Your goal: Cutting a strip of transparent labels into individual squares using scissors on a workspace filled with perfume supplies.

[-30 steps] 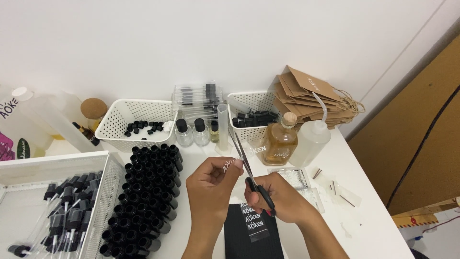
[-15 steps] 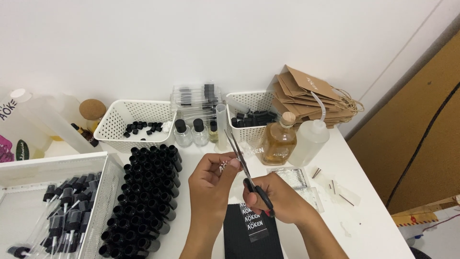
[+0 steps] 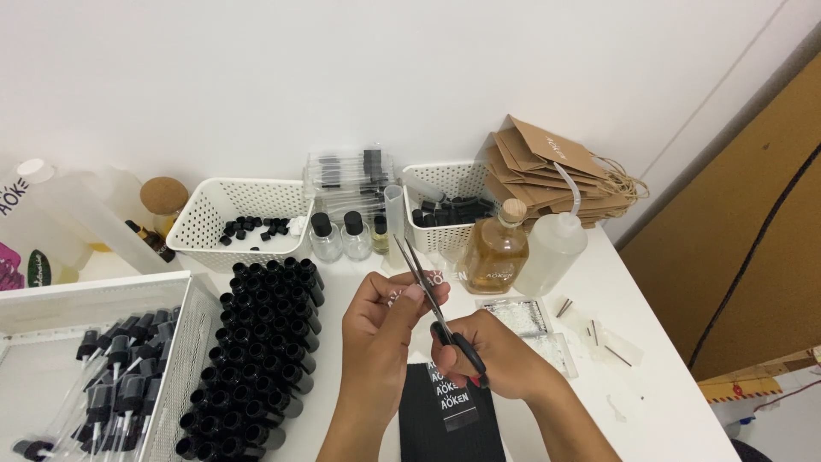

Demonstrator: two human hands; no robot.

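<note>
At the far left a white tray [image 3: 103, 295] holds black spray pumps [image 3: 111, 368] with thin clear tubes. Just beside it, a dense block of black-capped vials [image 3: 261, 342] stands on the white table [image 3: 658, 402], close to the left forearm. Behind them sits a white perforated basket [image 3: 218, 218] with loose black caps, then three small clear bottles [image 3: 342, 238], a second white basket [image 3: 445, 197], an amber glass bottle with a cork stopper [image 3: 494, 252], a white squeeze bottle [image 3: 552, 252] and a stack of brown paper bags [image 3: 547, 167] against the wall.

The scissors [image 3: 436, 312] have slim metal blades and black handles; they point up and away, blades crossing just above the hands, over the middle of the table. A black ribbed cloth piece with a label [image 3: 449, 411] lies directly below.

The left hand [image 3: 385, 321] is raised, fingers pinched on something small at the blades; it is too tiny to tell what. The right hand [image 3: 492, 355] is clenched around the scissor handles, fingers through the loops, wrist low near the table edge.
</note>
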